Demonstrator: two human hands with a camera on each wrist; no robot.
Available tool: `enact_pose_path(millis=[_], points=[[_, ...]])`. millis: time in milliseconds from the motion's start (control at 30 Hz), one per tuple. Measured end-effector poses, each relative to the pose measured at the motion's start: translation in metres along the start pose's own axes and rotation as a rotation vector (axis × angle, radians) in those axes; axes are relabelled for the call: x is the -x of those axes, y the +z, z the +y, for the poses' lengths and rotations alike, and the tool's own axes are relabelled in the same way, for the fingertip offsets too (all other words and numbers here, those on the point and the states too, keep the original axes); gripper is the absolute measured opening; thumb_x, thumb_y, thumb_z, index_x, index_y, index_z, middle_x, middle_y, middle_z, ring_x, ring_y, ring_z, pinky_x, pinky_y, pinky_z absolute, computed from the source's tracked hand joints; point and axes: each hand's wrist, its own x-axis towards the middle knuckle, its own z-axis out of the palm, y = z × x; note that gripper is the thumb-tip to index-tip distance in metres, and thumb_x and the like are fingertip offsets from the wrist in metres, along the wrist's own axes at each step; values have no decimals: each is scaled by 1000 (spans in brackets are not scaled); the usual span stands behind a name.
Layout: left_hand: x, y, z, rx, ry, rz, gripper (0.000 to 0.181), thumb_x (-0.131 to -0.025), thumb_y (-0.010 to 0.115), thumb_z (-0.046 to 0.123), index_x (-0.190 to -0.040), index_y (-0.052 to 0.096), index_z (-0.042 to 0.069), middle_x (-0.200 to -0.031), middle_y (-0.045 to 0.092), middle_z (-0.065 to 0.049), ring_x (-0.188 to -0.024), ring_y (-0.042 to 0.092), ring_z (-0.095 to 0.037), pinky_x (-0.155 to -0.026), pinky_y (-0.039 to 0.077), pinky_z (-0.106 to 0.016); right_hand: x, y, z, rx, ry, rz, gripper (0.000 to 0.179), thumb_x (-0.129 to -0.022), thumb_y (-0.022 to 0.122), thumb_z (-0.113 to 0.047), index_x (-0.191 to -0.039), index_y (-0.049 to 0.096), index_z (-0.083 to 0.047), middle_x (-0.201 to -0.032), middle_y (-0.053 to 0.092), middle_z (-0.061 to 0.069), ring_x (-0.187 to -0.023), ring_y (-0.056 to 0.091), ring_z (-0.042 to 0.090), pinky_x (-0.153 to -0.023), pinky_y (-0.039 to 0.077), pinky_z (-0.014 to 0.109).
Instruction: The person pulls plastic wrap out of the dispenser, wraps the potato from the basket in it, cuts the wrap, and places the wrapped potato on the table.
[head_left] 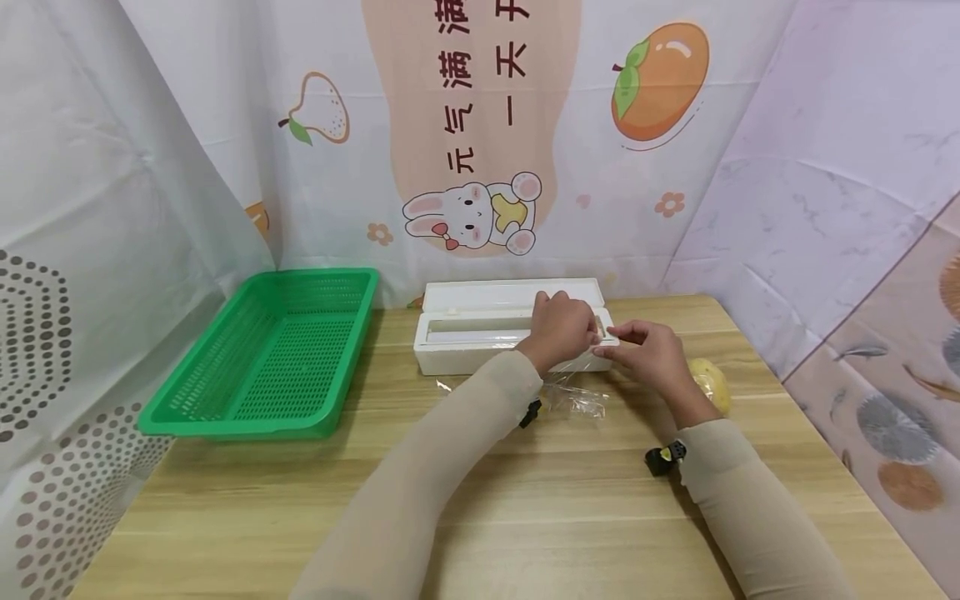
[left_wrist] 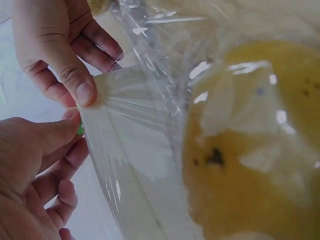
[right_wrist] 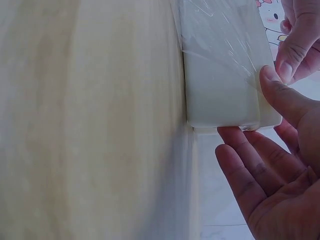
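A white cling film box (head_left: pixel 450 360) stands at the back of the table, its lid raised and a white roll inside. Clear cling film (head_left: pixel 573 398) drapes over its front edge. My left hand (head_left: pixel 561 327) reaches over the box near its right end, thumb and finger pinching a small green piece (left_wrist: pixel 80 128) at the edge. My right hand (head_left: pixel 651 357) grips the box's right corner, thumb on the film and fingers around the end. In the left wrist view, a yellow, dark-spotted fruit (left_wrist: pixel 250 175) lies under film; my left forearm hides it in the head view.
Another yellow fruit (head_left: pixel 708 383) with a shiny surface sits beside my right wrist. A green plastic basket (head_left: pixel 348 358) stands on the left of the wooden table (head_left: pixel 555 508). A printed curtain (head_left: pixel 322 200) hangs right behind the box.
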Motion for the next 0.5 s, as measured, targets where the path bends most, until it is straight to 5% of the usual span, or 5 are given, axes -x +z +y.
enact_pose_path(millis=[500], points=[[2,0,-1,-40,12,-9,27,-94,73,46,-70,69,35,-78,63,19,-86,49,-12,-86,32,-38,-2,-1,3,1,-9,8,51,-75,92,-47,-109,78,-11,-115,77,12,-102,71,12,-68,58,20]])
